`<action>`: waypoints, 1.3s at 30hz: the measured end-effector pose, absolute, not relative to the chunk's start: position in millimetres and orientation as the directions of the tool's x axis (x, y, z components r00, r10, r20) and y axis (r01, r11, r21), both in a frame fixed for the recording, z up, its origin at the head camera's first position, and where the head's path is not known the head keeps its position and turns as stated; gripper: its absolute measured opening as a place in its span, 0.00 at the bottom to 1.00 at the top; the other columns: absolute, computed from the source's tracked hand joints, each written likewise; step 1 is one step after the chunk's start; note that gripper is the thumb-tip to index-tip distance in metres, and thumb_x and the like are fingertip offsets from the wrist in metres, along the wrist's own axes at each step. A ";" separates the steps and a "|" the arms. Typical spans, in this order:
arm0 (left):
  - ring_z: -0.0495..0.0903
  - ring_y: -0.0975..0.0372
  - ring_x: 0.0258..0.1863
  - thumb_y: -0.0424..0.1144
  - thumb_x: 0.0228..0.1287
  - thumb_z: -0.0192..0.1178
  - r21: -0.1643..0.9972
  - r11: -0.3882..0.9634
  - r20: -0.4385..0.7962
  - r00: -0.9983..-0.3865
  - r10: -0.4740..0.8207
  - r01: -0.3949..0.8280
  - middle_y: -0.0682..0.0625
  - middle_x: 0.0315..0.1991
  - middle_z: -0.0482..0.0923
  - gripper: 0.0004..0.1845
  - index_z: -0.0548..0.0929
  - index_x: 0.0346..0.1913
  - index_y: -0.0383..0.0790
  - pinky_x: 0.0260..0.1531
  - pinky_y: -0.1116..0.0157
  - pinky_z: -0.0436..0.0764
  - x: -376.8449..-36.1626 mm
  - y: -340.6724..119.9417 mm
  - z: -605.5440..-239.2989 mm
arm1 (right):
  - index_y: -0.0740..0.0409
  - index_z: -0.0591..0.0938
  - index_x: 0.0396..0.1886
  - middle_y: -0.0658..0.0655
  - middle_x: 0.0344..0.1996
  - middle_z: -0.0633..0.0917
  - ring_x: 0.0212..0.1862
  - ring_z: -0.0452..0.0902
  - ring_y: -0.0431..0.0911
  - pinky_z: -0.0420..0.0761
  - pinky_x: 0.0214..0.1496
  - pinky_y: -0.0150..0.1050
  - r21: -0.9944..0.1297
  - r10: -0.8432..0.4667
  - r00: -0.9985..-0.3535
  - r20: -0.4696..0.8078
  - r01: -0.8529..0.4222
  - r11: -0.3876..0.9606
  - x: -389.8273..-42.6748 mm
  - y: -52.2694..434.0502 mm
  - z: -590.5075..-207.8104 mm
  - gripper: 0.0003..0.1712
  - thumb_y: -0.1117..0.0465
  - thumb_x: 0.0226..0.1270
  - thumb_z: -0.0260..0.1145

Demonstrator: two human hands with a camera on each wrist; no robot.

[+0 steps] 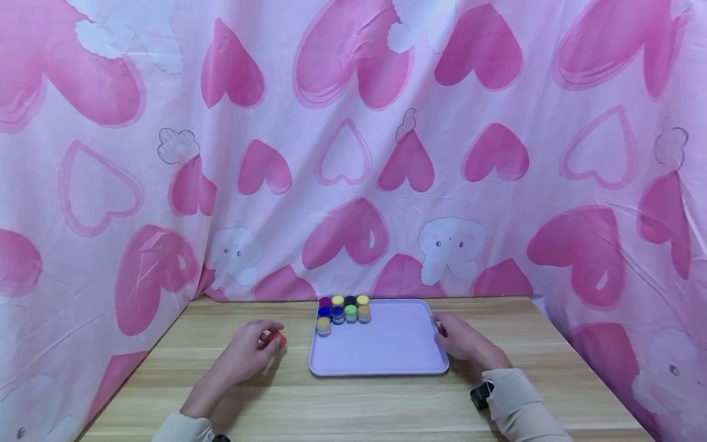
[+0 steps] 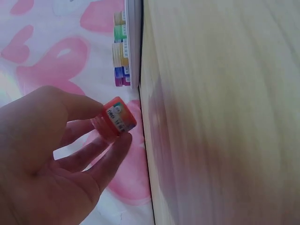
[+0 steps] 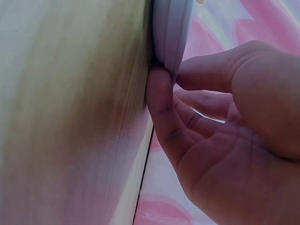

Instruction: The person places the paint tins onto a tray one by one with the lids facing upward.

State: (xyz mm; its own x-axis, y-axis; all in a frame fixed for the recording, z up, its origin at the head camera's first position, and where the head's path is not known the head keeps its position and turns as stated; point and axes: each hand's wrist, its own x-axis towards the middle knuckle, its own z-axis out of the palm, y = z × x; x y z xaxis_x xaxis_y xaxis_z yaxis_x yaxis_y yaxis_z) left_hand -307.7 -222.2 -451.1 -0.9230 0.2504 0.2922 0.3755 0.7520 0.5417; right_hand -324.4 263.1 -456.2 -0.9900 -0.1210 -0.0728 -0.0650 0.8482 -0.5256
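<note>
Left hand (image 1: 245, 350) pinches red pot (image 1: 276, 338); right hand (image 1: 461, 341) grips tray (image 1: 386, 344) rim, seemingly by thumb; steady the tray, lower pot upright

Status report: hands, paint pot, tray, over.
Left hand pinches red paint pot, beside tray. Right hand grips lilac tray edge. Nine pots in tray's corner.

A makeshift home recording corner: a pink bedsheet printed with hearts and elephants (image 1: 353, 153) hangs as a backdrop around a small wood-grain table (image 1: 364, 399) bearing a lilac tray (image 1: 386, 350).
</note>
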 end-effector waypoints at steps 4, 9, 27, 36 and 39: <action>0.90 0.61 0.45 0.33 0.72 0.70 0.603 0.714 0.297 -0.931 0.212 0.354 0.47 0.50 0.89 0.15 0.88 0.59 0.39 0.46 0.66 0.91 -308.2 -218.3 -450.2 | 0.63 0.73 0.77 0.59 0.49 0.87 0.48 0.81 0.48 0.89 0.62 0.55 -0.524 -0.124 -0.990 -0.071 -0.068 0.849 -325.2 261.7 -456.1 0.30 0.64 0.80 0.67; 0.91 0.58 0.49 0.38 0.75 0.69 0.679 0.668 0.271 -0.949 0.160 0.306 0.48 0.54 0.89 0.15 0.87 0.60 0.44 0.51 0.61 0.92 -308.7 -211.4 -445.3 | 0.63 0.72 0.78 0.59 0.51 0.87 0.49 0.81 0.48 0.88 0.64 0.56 -0.520 -0.117 -0.990 -0.075 -0.062 0.852 -324.3 261.1 -454.0 0.31 0.63 0.80 0.67; 0.88 0.64 0.42 0.40 0.73 0.72 0.692 0.654 0.273 -0.950 0.153 0.304 0.54 0.46 0.89 0.11 0.89 0.54 0.45 0.46 0.65 0.91 -322.3 -169.0 -439.1 | 0.63 0.73 0.77 0.58 0.49 0.87 0.47 0.81 0.48 0.89 0.62 0.55 -0.520 -0.116 -0.990 -0.075 -0.061 0.852 -323.2 262.1 -455.7 0.30 0.64 0.80 0.67; 0.86 0.63 0.40 0.40 0.72 0.72 0.704 0.626 0.290 -0.940 0.178 0.336 0.52 0.47 0.89 0.14 0.88 0.57 0.41 0.42 0.67 0.91 -332.4 -146.2 -440.2 | 0.64 0.72 0.78 0.59 0.51 0.87 0.49 0.81 0.48 0.88 0.64 0.56 -0.512 -0.121 -0.990 -0.076 -0.066 0.857 -322.4 261.3 -454.2 0.31 0.64 0.80 0.66; 0.86 0.64 0.39 0.40 0.72 0.73 0.694 0.628 0.305 -0.934 0.185 0.351 0.52 0.47 0.89 0.14 0.88 0.56 0.41 0.40 0.68 0.90 -334.8 -140.5 -441.1 | 0.64 0.72 0.78 0.58 0.50 0.86 0.48 0.80 0.48 0.89 0.61 0.54 -0.509 -0.126 -0.989 -0.072 -0.072 0.858 -322.1 260.7 -452.7 0.30 0.64 0.80 0.66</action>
